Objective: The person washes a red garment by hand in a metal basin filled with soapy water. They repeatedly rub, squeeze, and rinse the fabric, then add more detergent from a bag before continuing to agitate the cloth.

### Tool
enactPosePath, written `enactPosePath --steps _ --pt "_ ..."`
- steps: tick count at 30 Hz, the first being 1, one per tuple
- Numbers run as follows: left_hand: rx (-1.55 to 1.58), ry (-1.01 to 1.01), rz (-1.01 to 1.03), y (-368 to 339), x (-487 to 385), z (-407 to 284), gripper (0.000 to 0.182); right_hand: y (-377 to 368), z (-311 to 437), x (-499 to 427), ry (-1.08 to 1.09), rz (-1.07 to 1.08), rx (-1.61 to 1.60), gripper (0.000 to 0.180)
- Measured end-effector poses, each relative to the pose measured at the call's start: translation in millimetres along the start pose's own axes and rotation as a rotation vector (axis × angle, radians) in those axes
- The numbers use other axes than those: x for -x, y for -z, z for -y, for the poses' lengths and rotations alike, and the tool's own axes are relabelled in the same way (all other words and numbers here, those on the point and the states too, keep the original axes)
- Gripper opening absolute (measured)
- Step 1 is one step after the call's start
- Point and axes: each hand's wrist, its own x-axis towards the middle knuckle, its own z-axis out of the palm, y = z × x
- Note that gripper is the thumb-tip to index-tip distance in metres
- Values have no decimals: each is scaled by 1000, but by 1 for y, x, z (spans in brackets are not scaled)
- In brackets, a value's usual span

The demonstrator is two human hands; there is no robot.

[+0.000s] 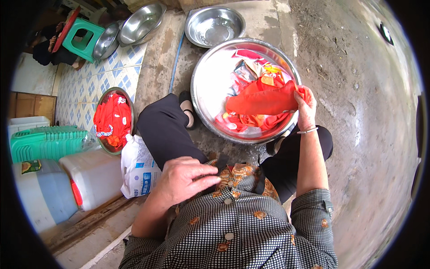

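Note:
My right hand (306, 108) is shut on the edge of a red cloth (265, 99), holding it up at the right rim of a large metal basin (205, 112). The cloth stretches leftward over a heap of wet laundry (250, 69) in red, yellow, white and grey. Pale, very bright water or suds fill the basin's left side. My left hand (184, 178) hovers over my lap by the patterned apron (243, 171). Its thumb and fingers are apart, and I see nothing held between them.
Beyond the large basin sits a smaller metal basin (215, 27). At left, another basin holds red clothes (114, 117), beside a white plastic bag (139, 168) and plastic jugs (94, 175). Stacked green stools (50, 141) stand behind them. A person's hand and dark clothing show at upper left.

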Motion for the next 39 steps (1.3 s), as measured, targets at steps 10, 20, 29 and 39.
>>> enactPosePath --steps 10,20,29,39 --pt "-31 119 58 6 15 -11 16 23 -4 16 31 22 -121 15" --pt "-457 65 -88 4 17 16 11 21 1 23 -13 47 -139 16" --pt "-406 158 -159 5 -4 33 23 11 12 34 -29 138 -173 16" --pt "320 17 -24 -44 -96 18 86 -63 74 78 64 658 -243 17"
